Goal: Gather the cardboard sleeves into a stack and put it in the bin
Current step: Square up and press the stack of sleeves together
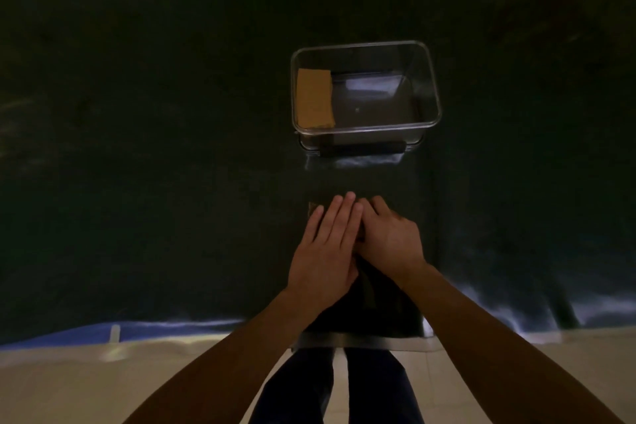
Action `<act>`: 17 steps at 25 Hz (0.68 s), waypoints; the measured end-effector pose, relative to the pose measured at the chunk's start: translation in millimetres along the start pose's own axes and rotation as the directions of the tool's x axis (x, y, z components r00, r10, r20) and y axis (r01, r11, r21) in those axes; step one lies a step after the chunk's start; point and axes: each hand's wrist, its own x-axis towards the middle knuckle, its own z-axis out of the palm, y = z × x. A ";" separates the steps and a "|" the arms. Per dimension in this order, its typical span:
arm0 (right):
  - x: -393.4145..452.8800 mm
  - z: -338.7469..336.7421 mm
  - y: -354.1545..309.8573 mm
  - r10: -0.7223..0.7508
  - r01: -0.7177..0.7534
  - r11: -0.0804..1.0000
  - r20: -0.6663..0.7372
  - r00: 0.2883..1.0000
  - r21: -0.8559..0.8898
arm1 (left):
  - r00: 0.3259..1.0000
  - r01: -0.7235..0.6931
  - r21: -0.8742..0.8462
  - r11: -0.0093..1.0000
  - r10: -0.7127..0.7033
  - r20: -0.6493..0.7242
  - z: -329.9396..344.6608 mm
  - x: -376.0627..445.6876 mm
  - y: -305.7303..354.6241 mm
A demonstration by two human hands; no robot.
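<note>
Head view showed both hands, left hand [325, 251] and right hand [390, 239], flat and unclenched on dim sleeves [314, 207]; I judged them light, stiff, best pinched edgewise.

A person's two bare forearms are showing from the bottom edge, with no sleeves, watch or bracelets appearing on them. The left hand [325, 251] and right hand [392, 237] are wearing no gloves or rings, and short, plain nails are showing on the fingers [349, 203]. Below, the legs are wearing dark blue trousers [335, 389].
</note>
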 end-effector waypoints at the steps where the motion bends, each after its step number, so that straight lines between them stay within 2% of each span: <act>1: 0.5 -0.4 0.5 -0.008 0.008 1.000 -0.009 1.000 0.006 | 1.000 -0.018 0.006 1.000 0.018 0.016 3.3 0.4 -1.2; 4: 0.8 -4.1 7.9 0.004 -0.009 0.994 0.053 0.999 0.109 | 0.998 -0.021 0.007 1.000 0.020 0.053 5.3 0.4 -1.7; 7: -1.4 -7.0 18.7 0.096 -0.127 0.939 0.112 0.989 0.319 | 0.999 -0.015 -0.008 1.000 0.015 0.041 1.9 1.5 -1.6; 9: -1.5 -7.0 23.2 0.119 -0.155 0.917 0.117 0.986 0.368 | 1.000 -0.003 -0.030 1.000 0.004 0.031 0.9 2.6 -1.1; 13: 0.6 -6.3 25.7 0.040 -0.047 0.990 0.054 0.998 0.130 | 0.998 0.002 -0.065 0.998 -0.006 -0.064 -11.9 2.0 -7.1; 15: 1.5 -7.4 27.3 0.006 -0.012 0.996 0.062 0.998 0.083 | 0.979 0.144 -0.169 0.975 -0.165 -0.117 -21.8 -2.1 -25.9; 16: 1.2 -7.9 27.9 0.004 -0.010 0.997 0.079 0.997 0.078 | 0.962 0.232 -0.253 0.939 -0.260 -0.084 -26.3 -4.9 -39.3; 17: 0.2 -8.4 28.4 0.005 -0.011 0.997 0.090 0.996 0.073 | 0.944 0.314 -0.353 0.881 -0.329 0.018 -29.1 -6.8 -52.3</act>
